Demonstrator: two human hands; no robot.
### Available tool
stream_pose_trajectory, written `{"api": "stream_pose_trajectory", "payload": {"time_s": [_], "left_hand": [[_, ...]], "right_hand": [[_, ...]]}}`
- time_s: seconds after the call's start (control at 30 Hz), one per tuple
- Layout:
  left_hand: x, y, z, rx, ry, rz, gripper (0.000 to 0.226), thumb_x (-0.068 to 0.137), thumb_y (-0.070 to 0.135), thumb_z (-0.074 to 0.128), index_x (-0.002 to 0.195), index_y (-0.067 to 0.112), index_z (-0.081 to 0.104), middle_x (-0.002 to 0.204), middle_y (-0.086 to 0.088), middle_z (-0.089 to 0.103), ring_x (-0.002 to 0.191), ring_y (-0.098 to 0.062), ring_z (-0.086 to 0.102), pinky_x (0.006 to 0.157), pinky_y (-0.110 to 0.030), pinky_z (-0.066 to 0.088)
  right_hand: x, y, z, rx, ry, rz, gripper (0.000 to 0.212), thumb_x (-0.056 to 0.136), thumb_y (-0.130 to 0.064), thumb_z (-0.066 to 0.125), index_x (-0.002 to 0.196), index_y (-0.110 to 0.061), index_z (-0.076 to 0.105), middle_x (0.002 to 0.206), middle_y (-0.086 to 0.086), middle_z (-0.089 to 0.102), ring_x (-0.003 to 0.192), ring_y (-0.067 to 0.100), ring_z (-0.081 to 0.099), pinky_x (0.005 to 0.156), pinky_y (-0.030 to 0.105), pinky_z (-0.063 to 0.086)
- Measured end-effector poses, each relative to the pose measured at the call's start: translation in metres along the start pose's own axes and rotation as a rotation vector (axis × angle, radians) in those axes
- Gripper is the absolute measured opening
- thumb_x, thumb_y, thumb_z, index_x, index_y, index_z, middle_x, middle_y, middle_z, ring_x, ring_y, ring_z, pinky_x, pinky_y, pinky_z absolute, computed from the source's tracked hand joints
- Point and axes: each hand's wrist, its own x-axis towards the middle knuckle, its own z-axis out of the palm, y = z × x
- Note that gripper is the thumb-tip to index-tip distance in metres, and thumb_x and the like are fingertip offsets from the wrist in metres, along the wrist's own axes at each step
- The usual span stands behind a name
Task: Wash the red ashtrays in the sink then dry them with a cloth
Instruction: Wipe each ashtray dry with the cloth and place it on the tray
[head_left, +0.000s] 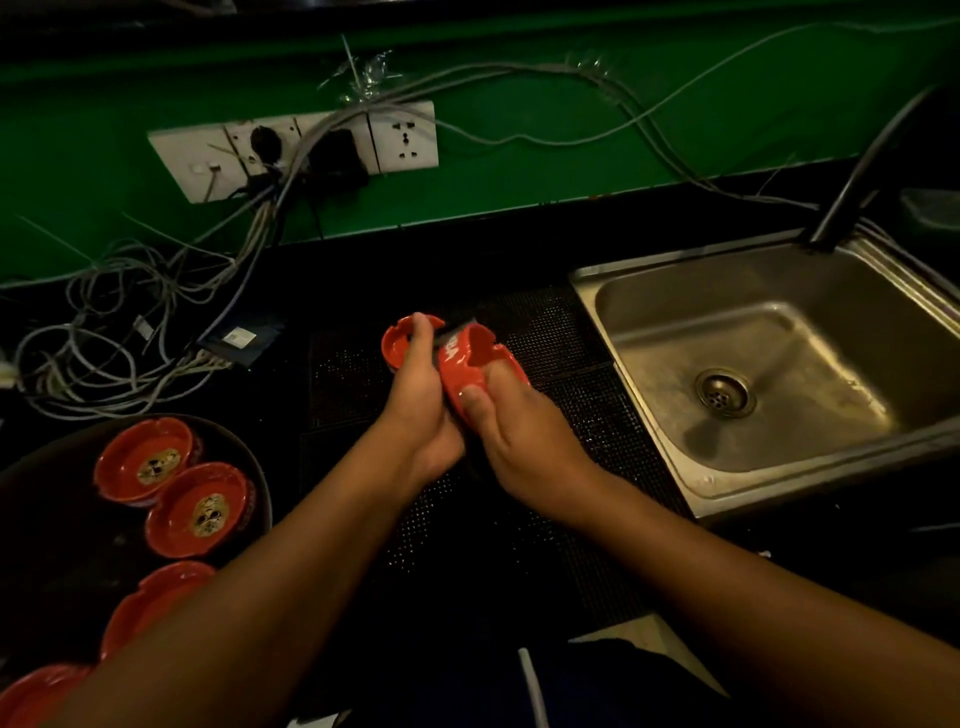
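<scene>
Four spare ashtrays (200, 512) lie nearest me, down and to the left of the left grip (421, 395), at least two of them on a dark round tray (260, 483). The left forearm passes right over one of them. I judge a careless pull back of that elbow could drag it off the table.

Further out, both grips are clamped. The left grip curls over the rim of the level ashtray (395, 345), and the right grip (519, 441) pinches the tilted ashtray (470, 364), thumb on its underside. Both are held above the black mesh mat (571, 415). Their rims look touching or nearly so, with something dark grey between that I cannot name. A knock there could chip them. The tilted one is held on edge, so if it is wet I would expect it to slip.

The sink (649, 332) is well apart to the right of the right grip, with no water visible. Carrying two at once across that gap doubles the chance of a drop onto steel.

Farthest off, beyond the left grip, are wall sockets (402, 137) and loose cables (130, 322). Drips flung that way are the worst hazard.
</scene>
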Motion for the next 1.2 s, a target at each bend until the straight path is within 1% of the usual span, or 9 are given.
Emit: {"api": "stream_pose_trajectory", "payload": {"time_s": [0.23, 0.37, 0.43, 0.53, 0.6, 0.7, 0.9, 1.03, 1.2], "left_hand": [[-0.008, 0.000, -0.030, -0.026, -0.155, -0.154, 0.073, 0.080, 0.068, 0.049, 0.117, 0.006, 0.064, 0.114, -0.018, 0.068, 0.106, -0.029, 0.065, 0.090, -0.043, 0.050], [-0.011, -0.001, -0.044, 0.116, -0.157, -0.073, 0.043, 0.089, 0.030, 0.058, 0.131, 0.019, 0.051, 0.112, -0.013, 0.067, 0.094, -0.027, 0.067, 0.076, -0.040, 0.055], [-0.012, -0.005, -0.046, 0.150, -0.092, -0.062, 0.040, 0.088, 0.016, 0.054, 0.128, 0.022, 0.052, 0.112, -0.013, 0.064, 0.092, -0.026, 0.064, 0.071, -0.038, 0.055], [-0.013, -0.003, -0.049, 0.117, -0.029, -0.120, 0.037, 0.083, 0.015, 0.051, 0.119, 0.015, 0.057, 0.105, -0.014, 0.065, 0.092, -0.026, 0.063, 0.070, -0.037, 0.052], [-0.015, -0.001, -0.048, 0.115, -0.052, -0.122, 0.028, 0.084, 0.014, 0.049, 0.110, 0.012, 0.059, 0.092, -0.011, 0.066, 0.085, -0.024, 0.063, 0.071, -0.037, 0.051], [-0.016, -0.001, -0.044, 0.181, -0.060, -0.090, 0.022, 0.086, 0.016, 0.050, 0.105, 0.010, 0.060, 0.093, -0.012, 0.065, 0.085, -0.025, 0.063, 0.072, -0.036, 0.051], [-0.010, 0.006, -0.051, 0.436, -0.047, 0.117, 0.020, 0.097, 0.019, 0.044, 0.102, 0.021, 0.063, 0.102, -0.005, 0.068, 0.096, -0.021, 0.063, 0.086, -0.035, 0.048], [-0.007, 0.008, -0.063, 0.364, 0.007, 0.096, 0.021, 0.096, 0.019, 0.045, 0.108, 0.014, 0.062, 0.096, -0.007, 0.069, 0.094, -0.024, 0.064, 0.083, -0.037, 0.050], [-0.008, 0.007, -0.077, 0.191, 0.000, -0.040, 0.031, 0.094, 0.023, 0.050, 0.122, 0.009, 0.053, 0.114, -0.018, 0.065, 0.099, -0.031, 0.066, 0.064, -0.039, 0.057]], "right_hand": [[-0.001, 0.023, -0.005, -0.556, -0.047, -0.291, 0.030, 0.095, -0.042, 0.035, 0.098, -0.019, 0.054, 0.097, 0.000, 0.059, 0.087, 0.021, 0.045, 0.080, 0.037, 0.033], [-0.006, 0.028, -0.010, -0.562, -0.099, -0.367, 0.026, 0.091, -0.051, 0.043, 0.106, -0.030, 0.045, 0.117, 0.001, 0.054, 0.115, 0.027, 0.043, 0.107, 0.051, 0.029], [-0.009, 0.023, -0.010, -0.369, 0.002, -0.181, 0.035, 0.086, -0.058, 0.047, 0.110, -0.032, 0.045, 0.129, -0.001, 0.044, 0.126, 0.018, 0.033, 0.113, 0.052, 0.021], [-0.010, 0.016, -0.012, 0.413, 0.307, 0.452, 0.041, 0.090, -0.058, 0.043, 0.119, -0.030, 0.043, 0.135, 0.000, 0.041, 0.131, 0.019, 0.038, 0.107, 0.044, 0.037], [-0.014, 0.020, -0.002, 0.992, 0.163, 0.797, 0.060, 0.093, -0.063, 0.033, 0.131, -0.020, 0.047, 0.137, 0.008, 0.051, 0.128, 0.029, 0.048, 0.100, 0.044, 0.045], [-0.023, 0.015, 0.014, 1.353, -0.091, 0.931, 0.075, 0.085, -0.075, 0.029, 0.127, -0.021, 0.060, 0.123, 0.017, 0.064, 0.114, 0.032, 0.061, 0.095, 0.047, 0.048], [-0.030, 0.018, 0.021, 1.465, -0.025, 1.005, 0.056, 0.090, -0.053, 0.047, 0.125, -0.012, 0.062, 0.122, 0.017, 0.065, 0.108, 0.028, 0.065, 0.094, 0.040, 0.051], [-0.038, 0.022, 0.013, 1.393, 0.101, 1.010, 0.035, 0.092, -0.030, 0.051, 0.115, -0.007, 0.063, 0.096, 0.012, 0.073, 0.082, 0.021, 0.072, 0.070, 0.031, 0.059], [-0.032, 0.014, -0.015, 1.056, 0.501, 0.640, 0.022, 0.097, -0.013, 0.050, 0.118, -0.013, 0.058, 0.107, 0.008, 0.069, 0.097, 0.017, 0.068, 0.078, 0.029, 0.058]]}}
